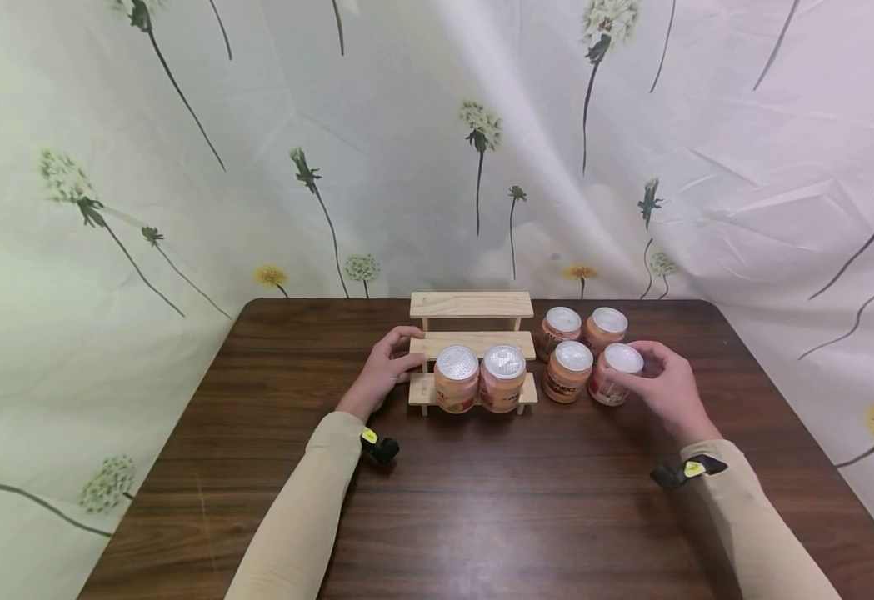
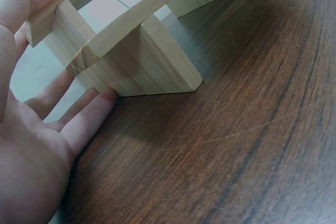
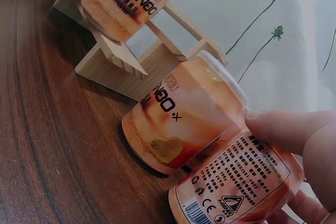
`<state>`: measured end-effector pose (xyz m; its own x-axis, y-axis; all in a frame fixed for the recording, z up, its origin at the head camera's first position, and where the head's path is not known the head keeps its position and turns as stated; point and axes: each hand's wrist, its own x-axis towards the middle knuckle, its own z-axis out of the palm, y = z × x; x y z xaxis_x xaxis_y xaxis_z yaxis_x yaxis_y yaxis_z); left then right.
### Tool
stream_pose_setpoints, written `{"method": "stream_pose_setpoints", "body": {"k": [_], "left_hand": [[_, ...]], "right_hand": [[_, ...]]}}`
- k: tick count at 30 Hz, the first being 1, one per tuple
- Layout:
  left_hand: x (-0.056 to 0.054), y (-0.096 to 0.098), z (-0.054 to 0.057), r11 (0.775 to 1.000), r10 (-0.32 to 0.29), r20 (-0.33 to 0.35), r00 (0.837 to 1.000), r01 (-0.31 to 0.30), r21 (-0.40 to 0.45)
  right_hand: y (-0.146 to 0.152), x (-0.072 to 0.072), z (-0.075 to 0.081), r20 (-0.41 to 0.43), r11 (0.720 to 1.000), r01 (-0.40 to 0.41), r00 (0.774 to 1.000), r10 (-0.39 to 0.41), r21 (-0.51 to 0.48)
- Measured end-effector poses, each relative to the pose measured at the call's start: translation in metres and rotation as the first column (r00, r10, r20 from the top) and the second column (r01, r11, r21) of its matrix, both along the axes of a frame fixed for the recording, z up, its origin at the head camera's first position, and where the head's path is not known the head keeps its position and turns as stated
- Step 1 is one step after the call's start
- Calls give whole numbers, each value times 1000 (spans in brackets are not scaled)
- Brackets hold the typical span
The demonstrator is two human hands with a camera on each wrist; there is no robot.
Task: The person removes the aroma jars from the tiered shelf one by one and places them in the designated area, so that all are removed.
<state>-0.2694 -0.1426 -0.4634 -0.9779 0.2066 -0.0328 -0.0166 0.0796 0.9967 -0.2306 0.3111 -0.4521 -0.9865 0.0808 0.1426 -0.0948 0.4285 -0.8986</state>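
A three-step wooden rack (image 1: 471, 305) stands on the table, with two orange-labelled jars on its lowest step: a left jar (image 1: 456, 388) and a right jar (image 1: 502, 390). My left hand (image 1: 382, 372) holds the rack's left end. In the left wrist view its thumb lies on a plank's end, and other fingers touch the side panel (image 2: 163, 59). Right of the rack, several similar jars with clear lids stand close together. My right hand (image 1: 669, 390) grips the front right jar (image 3: 231, 182) between thumb and fingers; a neighbouring jar (image 3: 178, 114) stands beside it.
The dark wood table (image 1: 437, 517) carries everything. A pale curtain (image 1: 407, 167) printed with dandelions hangs behind and at both sides. The back jars, one on the left (image 1: 561, 330) and one on the right (image 1: 606, 328), stand near the table's far edge.
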Motion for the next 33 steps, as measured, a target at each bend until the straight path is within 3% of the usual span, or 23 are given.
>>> {"method": "stream_pose_setpoints", "body": {"k": [16, 24, 33], "left_hand": [[-1, 0, 0, 1000, 5, 14, 1000, -5, 3], [-19, -3, -33, 1000, 26, -8, 1000, -26, -3], [-19, -2, -33, 999, 33, -19, 999, -33, -3]], "right_hand": [[-2, -3, -6, 39, 1000, 9, 999, -10, 26], [-5, 0, -3, 33, 999, 18, 999, -19, 28], [-2, -3, -4, 35, 999, -7, 999, 5, 40]]}}
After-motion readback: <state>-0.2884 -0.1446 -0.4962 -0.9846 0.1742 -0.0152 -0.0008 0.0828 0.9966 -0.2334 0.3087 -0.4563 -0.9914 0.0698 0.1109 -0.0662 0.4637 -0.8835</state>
